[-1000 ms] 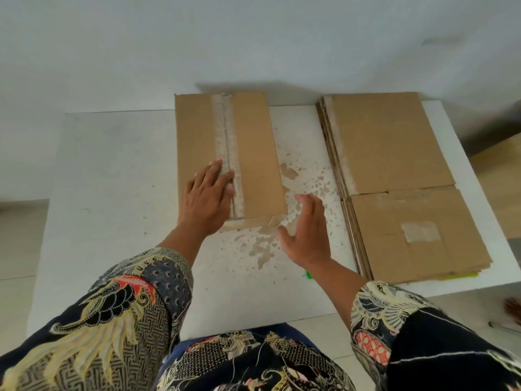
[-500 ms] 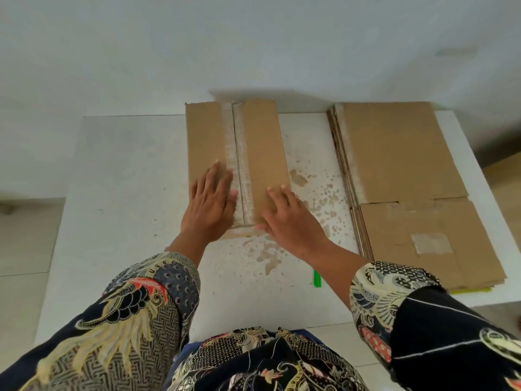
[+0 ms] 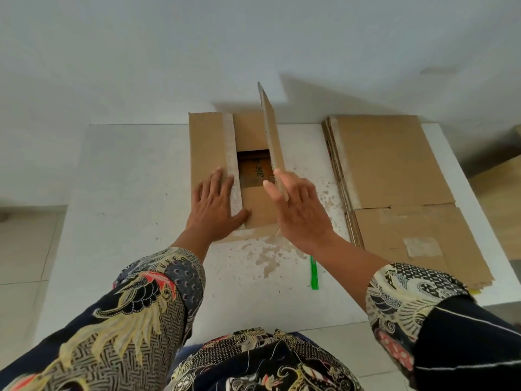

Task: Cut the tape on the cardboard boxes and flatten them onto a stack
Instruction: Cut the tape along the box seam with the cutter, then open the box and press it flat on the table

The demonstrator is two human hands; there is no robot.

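I see the brown cardboard box (image 3: 214, 145) sitting at the far middle of the white, paint-chipped table (image 3: 127, 193), its top partly open. The right-hand top flap (image 3: 272, 136) stands up almost on edge, and the right hand (image 3: 298, 213) holds it near the front end, thumb on the inner side and fingers behind it. Through the gap I make out the dark inside of the box with some green lettering, too partial to read. The left-hand flap lies flat, a strip of pale cut tape (image 3: 232, 153) running along its inner edge, and the left hand (image 3: 215, 210) presses down on it with fingers straight and spread, gripping nothing. Just right of the box, a stack of flattened brown cardboard boxes (image 3: 394, 179) covers the table's right side. Near the table's front edge, beside my right forearm, lies a slim green cutter (image 3: 314, 273). Patterned dark sleeves (image 3: 146, 306) fill the foreground.
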